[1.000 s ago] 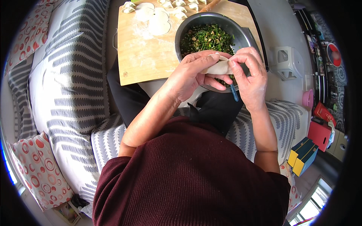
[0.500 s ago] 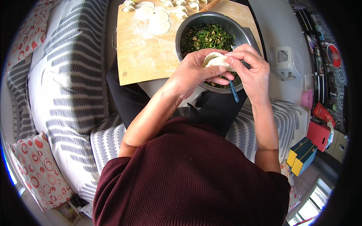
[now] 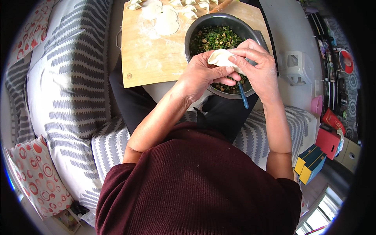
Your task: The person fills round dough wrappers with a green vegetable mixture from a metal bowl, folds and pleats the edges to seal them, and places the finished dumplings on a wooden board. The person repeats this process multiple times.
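Note:
A pale dumpling [image 3: 221, 58] is held between my two hands above the near part of a grey metal bowl [image 3: 189, 36]. My left hand [image 3: 201, 73] cups it from the left, thumb on its lower side. The fingers and thumb of my right hand [image 3: 256, 64] pinch its right edge. Chopped green filling with brownish bits [image 3: 219, 38] lies in the bowl. Below my fingers, the blue handle of a utensil [image 3: 243, 96] sticks out over the bowl's near rim; its other end is hidden.
On the floured wooden board [image 3: 152, 64] lie flat dough wrappers [image 3: 166, 21], several finished dumplings [image 3: 189, 9] and a rolling pin [image 3: 222, 5]. A white plastic stool [image 3: 297, 67] stands to the right. A striped sofa cover [image 3: 72, 98] is on the left.
The dumpling wrapper's open left fold has come together, so its edges now lie closer. My right fingers have shifted slightly up along the edge. The left hand keeps its hold.

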The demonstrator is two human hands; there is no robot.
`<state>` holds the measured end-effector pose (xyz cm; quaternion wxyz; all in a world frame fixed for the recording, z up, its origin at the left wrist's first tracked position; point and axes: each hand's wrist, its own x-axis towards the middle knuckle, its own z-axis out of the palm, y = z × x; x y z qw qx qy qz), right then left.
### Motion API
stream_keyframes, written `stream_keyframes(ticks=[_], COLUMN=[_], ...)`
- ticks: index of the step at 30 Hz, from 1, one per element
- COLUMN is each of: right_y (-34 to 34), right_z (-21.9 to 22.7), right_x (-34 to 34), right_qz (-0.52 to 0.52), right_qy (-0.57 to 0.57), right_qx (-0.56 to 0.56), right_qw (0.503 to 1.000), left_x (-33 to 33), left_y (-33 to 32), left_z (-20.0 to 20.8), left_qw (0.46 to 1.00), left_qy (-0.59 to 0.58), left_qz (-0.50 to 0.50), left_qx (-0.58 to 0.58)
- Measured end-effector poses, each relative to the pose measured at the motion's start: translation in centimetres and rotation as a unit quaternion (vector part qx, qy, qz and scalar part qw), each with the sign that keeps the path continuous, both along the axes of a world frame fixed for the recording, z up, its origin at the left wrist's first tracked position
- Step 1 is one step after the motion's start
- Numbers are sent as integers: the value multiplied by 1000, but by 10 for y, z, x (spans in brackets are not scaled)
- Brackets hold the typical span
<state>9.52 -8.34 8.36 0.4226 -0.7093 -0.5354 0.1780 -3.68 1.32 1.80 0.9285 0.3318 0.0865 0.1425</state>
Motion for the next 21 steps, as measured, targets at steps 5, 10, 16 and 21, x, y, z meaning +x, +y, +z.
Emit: stream_keyframes(ticks=[5,10,16,21], right_y=[4,8,16,17], right_z=[0,-5,4,-1], right_x=[-1,-1,-2,1], right_qz=[1,-6,35,41], right_qy=[-90,-91,-36,-91], right_qx=[18,13,-62,-26], right_qw=[996,996,997,995], left_x=[3,7,4,6], left_y=[-7,-17,-13,-16], left_z=[-12,-12,-15,-15], left_qw=[998,995,998,997], left_qy=[14,-43,-21,-33], left_qz=[39,36,17,3], left_qx=[36,-87,-50,-73])
